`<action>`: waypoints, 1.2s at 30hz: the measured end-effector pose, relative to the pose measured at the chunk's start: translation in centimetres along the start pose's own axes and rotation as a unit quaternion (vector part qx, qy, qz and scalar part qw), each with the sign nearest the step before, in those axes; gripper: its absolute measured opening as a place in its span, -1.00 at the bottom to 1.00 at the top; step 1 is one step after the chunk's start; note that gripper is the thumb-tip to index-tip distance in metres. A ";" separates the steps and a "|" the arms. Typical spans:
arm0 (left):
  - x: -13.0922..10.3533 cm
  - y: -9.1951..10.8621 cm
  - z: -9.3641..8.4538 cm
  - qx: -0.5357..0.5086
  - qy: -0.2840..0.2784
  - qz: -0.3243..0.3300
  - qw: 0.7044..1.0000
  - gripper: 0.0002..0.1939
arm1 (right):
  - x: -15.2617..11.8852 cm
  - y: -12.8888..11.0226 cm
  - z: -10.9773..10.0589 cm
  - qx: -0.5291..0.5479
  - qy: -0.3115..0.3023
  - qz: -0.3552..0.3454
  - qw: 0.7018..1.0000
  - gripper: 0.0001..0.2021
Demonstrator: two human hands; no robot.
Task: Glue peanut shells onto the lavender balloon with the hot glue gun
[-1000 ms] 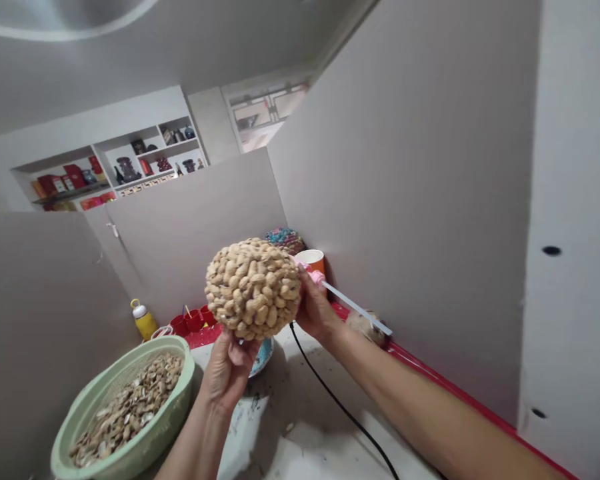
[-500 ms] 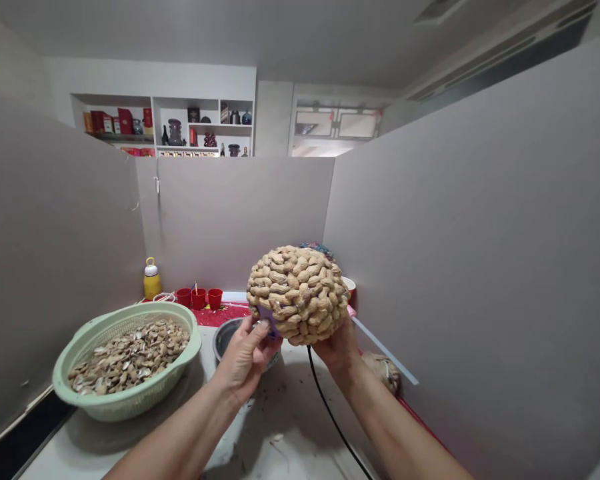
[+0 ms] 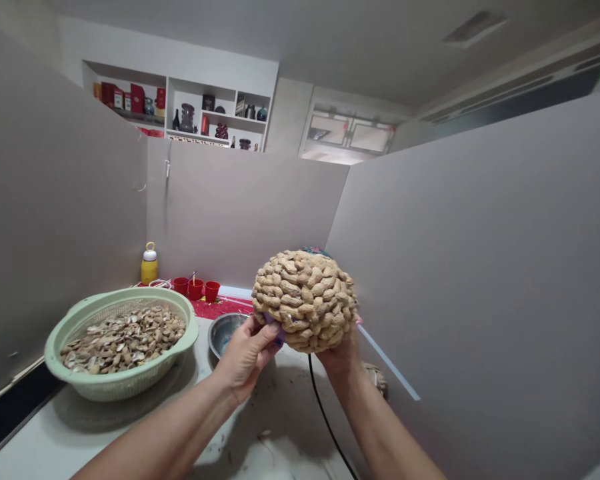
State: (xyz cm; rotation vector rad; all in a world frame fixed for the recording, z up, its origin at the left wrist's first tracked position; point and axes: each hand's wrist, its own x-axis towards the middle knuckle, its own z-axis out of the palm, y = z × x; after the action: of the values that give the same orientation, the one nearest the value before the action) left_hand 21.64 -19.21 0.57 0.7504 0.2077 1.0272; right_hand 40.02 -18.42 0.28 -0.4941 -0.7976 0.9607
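Note:
A ball covered in peanut shells point(image 3: 305, 300) is held up above the table between both hands. My left hand point(image 3: 245, 357) grips its lower left side, where a bit of purple shows under my thumb. My right hand point(image 3: 341, 357) supports the ball from below on the right, mostly hidden behind it; a glue stick point(image 3: 387, 363) juts out from that side and a black cable point(image 3: 325, 417) runs down from under the ball. A pale green basket point(image 3: 123, 373) full of peanut shells stands to the left.
A metal bowl point(image 3: 225, 330) sits behind my left hand. Red cups point(image 3: 196, 289) and a yellow bottle point(image 3: 149, 265) stand at the back on a red mat. Grey partition boards close in the table on three sides. Scraps litter the white tabletop.
My view has swung left and levelled. The ball has turned in my hands, and the pink tool in my right hand has slipped behind it.

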 end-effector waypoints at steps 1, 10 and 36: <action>0.0 0.0 0.0 0.000 0.000 0.000 1.000 -0.63 | 0.0 -0.1 0.0 0.000 0.004 -0.003 1.000 -0.49; -0.1 0.6 -0.1 -0.015 -0.013 -0.020 1.000 -0.55 | 0.4 -1.2 0.8 0.002 0.041 -0.006 0.999 -0.53; 0.8 5.0 2.7 -0.012 0.025 -0.025 0.999 -0.63 | 3.4 -4.9 7.3 0.079 0.032 -0.053 0.995 -0.68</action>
State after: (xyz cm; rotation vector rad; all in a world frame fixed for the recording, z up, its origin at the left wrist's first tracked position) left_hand 19.86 -18.34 5.99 0.6958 0.2553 0.9992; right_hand 38.04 -17.68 9.51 -0.3407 -0.6775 0.8969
